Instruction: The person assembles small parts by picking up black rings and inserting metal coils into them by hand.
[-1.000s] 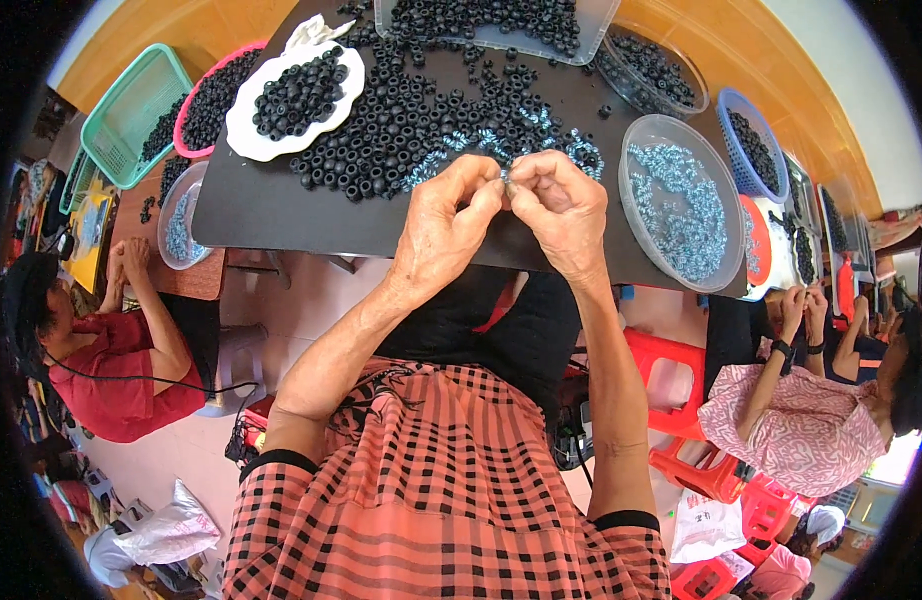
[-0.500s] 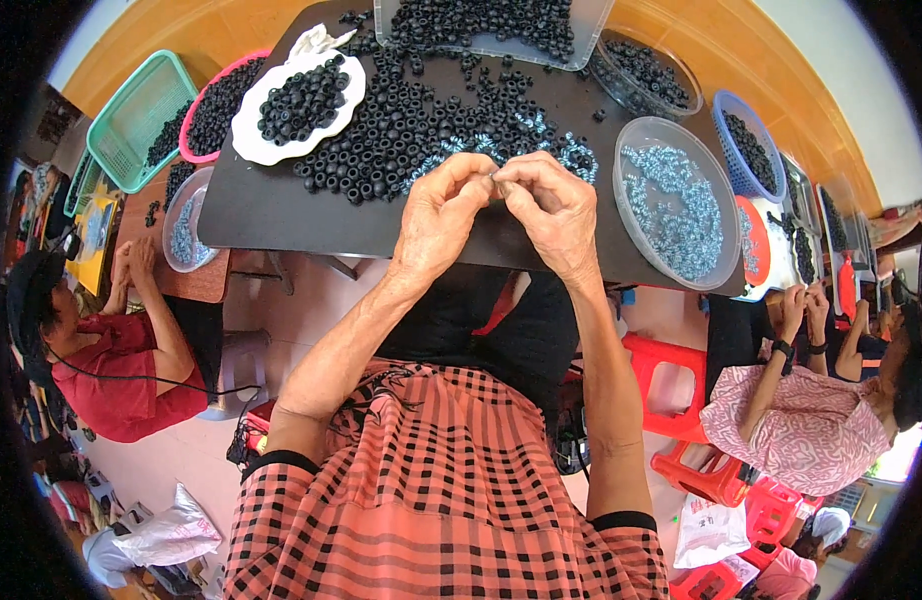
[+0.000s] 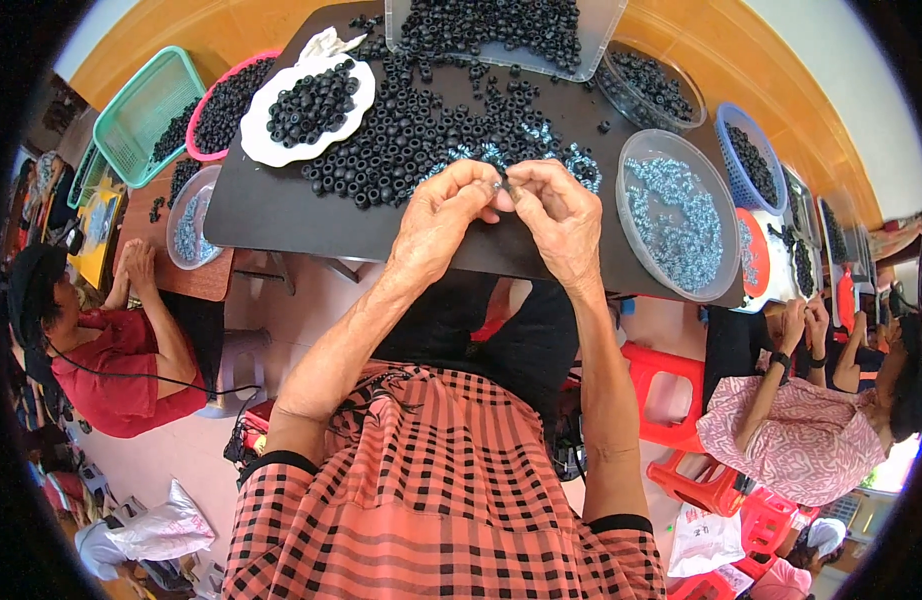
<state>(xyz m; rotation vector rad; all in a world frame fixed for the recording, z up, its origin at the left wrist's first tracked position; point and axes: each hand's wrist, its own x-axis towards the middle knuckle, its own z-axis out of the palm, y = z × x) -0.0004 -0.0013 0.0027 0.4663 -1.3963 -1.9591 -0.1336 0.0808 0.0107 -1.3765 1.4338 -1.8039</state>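
Above the near edge of the dark table (image 3: 291, 222), my left hand (image 3: 439, 215) and my right hand (image 3: 559, 218) meet, fingertips almost touching. Both are closed in a pinch. A tiny dark bit shows between them, but the fingers cover most of it. Just beyond my hands spreads a pile of black round pieces with holes (image 3: 381, 150). Small shiny blue coil-like pieces (image 3: 581, 165) lie among their near right part. To the left, a white scalloped plate (image 3: 266, 148) bears more black pieces. On the right, a round clear tray (image 3: 723, 265) holds many blue pieces.
A clear bin (image 3: 593, 62) of black pieces stands at the far edge, beside a round clear container (image 3: 681, 118). A white cloth (image 3: 331, 42) lies behind the plate. Co-workers sit left (image 3: 131, 375) and right (image 3: 796, 420). Red stools (image 3: 666, 365) stand at right.
My hands stay together over the near table edge, and their fingertips have shifted slightly, with the left fingers curling more below. The whole view has moved a little.
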